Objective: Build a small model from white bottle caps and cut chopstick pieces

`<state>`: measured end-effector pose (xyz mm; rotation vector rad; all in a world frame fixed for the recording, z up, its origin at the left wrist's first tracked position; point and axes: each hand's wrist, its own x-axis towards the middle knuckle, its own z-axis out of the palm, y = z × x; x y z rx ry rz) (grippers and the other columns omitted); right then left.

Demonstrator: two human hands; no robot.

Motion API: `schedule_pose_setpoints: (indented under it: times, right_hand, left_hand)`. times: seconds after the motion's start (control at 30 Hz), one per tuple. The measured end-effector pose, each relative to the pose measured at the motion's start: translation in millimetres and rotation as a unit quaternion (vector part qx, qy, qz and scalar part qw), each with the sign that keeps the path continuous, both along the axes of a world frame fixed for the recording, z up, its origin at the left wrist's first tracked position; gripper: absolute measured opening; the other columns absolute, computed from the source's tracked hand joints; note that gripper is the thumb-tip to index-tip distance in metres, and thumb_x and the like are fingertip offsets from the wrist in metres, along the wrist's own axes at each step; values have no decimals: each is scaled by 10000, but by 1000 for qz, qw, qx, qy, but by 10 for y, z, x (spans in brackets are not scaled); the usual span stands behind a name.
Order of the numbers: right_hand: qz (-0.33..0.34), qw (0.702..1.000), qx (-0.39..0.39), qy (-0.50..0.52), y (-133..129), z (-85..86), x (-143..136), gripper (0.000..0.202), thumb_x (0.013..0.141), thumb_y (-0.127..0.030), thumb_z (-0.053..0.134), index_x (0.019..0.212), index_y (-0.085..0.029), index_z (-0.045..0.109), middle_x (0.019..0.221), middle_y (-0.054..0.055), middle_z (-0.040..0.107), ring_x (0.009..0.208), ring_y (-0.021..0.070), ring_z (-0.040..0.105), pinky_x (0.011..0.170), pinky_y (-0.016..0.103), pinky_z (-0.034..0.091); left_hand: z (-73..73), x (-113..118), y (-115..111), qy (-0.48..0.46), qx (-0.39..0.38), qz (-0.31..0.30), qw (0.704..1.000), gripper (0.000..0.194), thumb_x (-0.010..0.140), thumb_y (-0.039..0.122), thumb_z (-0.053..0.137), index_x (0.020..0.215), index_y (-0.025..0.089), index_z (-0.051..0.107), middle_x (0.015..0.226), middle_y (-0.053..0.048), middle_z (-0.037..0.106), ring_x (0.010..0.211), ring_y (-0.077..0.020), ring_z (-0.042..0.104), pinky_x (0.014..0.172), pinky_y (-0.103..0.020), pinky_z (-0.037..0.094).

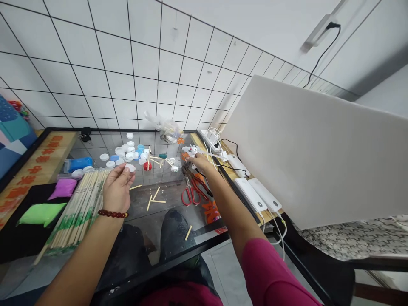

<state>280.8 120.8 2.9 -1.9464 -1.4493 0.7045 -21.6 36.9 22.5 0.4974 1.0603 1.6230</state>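
Observation:
My left hand [117, 187], with a brown bead bracelet on its wrist, pinches a small white flat piece [130, 168] between thumb and fingertips. On the far right part of the glass table, my right hand [199, 163] has its fingers closed at a small white tube with red marks [191, 150]; the grip is partly hidden. Red-handled scissors [191, 196] and pliers [201, 187] lie just below that hand. Between the hands stand short sticks joined together [156, 160], with a red cap [147, 166] and white caps at their ends.
White and blue bottle caps [129, 148] lie beyond my left hand. Bundled wooden sticks [79, 208], purple clay [63, 188] and green clay [41, 213] lie left. Cut stick pieces [156, 197] lie in front. Power banks [251, 195] with cables and a large white panel [302, 148] stand right.

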Motion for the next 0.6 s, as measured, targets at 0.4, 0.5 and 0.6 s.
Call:
schedule_pose_setpoints:
  times: [0.4, 0.5, 0.6]
  right_hand:
    - [54, 966, 143, -211, -1056, 469, -675, 693, 903, -416, 587, 1500, -149, 358, 1390, 187, 549, 1261, 335, 525, 1041, 467, 400]
    - [127, 951, 191, -205, -1212, 514, -1017, 639, 924, -447, 562, 1480, -180, 394, 1336, 144, 588, 1208, 297, 557, 1020, 448, 405]
    - [197, 939, 191, -205, -1118, 533, -1178, 518, 936, -397, 570, 1405, -193, 497, 1265, 113, 632, 1116, 251, 604, 953, 374, 449]
  left_hand:
    - [-10, 49, -85, -77, 32, -94, 992, 303, 661, 233, 850, 924, 189, 706, 918, -31, 724, 833, -160, 667, 821, -320, 531]
    - [59, 70, -136, -139, 26, -171, 975, 215, 752, 270, 789, 918, 165, 703, 952, -72, 731, 888, -199, 679, 850, -373, 551]
    - [117, 10, -131, -169, 26, -175, 970, 154, 856, 275, 679, 925, 140, 708, 943, -88, 725, 887, -201, 678, 848, -378, 563]
